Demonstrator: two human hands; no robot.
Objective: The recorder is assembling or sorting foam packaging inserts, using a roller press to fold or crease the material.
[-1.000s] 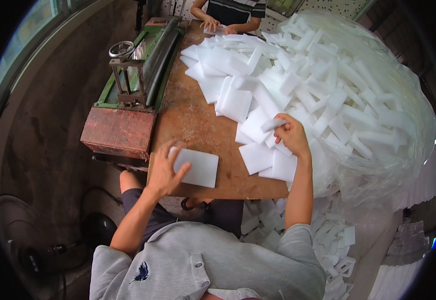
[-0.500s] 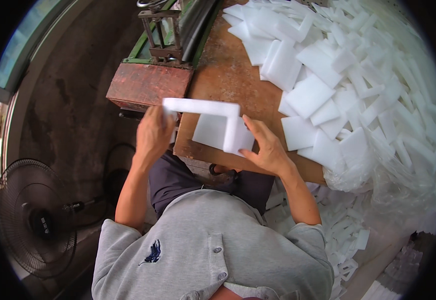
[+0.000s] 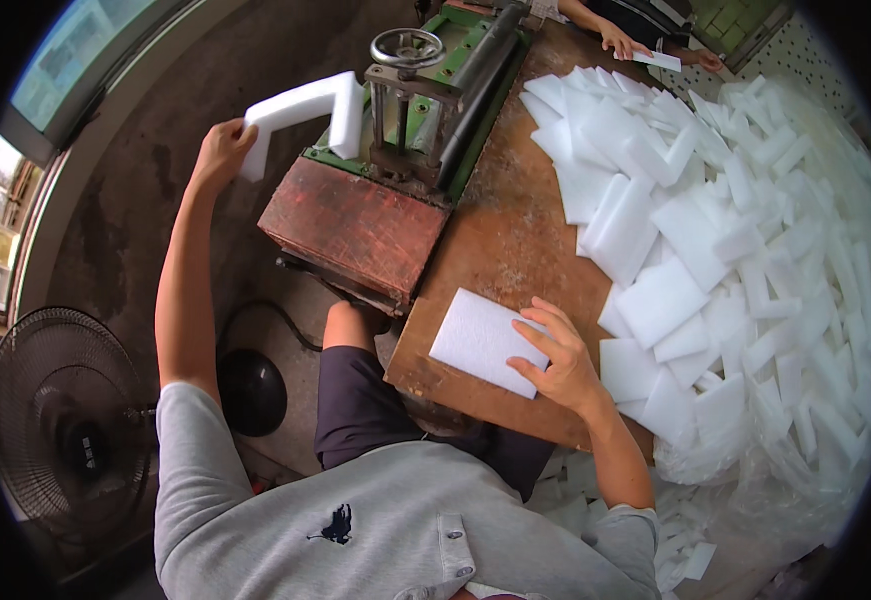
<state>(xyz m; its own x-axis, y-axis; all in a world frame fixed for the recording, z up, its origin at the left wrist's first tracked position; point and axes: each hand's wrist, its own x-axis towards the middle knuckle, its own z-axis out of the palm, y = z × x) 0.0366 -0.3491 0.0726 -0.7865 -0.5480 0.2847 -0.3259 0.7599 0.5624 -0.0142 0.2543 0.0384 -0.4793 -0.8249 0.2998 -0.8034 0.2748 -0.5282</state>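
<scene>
My left hand (image 3: 224, 152) is stretched out to the far left, closed around one end of a white U-shaped foam frame (image 3: 301, 102). The frame hangs beside and partly over the green machine bed. On the wooden table's near part lies a flat white rectangular foam sheet (image 3: 481, 342). My right hand (image 3: 564, 368) rests on the right side of that sheet, its thumb and fingers spread across the top.
A green press (image 3: 411, 110) with a handwheel and a red wooden block (image 3: 356, 225) stands left of the table (image 3: 516, 230). White foam pieces (image 3: 676, 290) heap up at right. A co-worker's hand (image 3: 624, 40) holds a white piece far off. A fan (image 3: 71, 430) stands lower left.
My left hand has carried the foam frame up and left, away from the sheet. My right hand has let go of the frame and now lies on the sheet. The view has shifted.
</scene>
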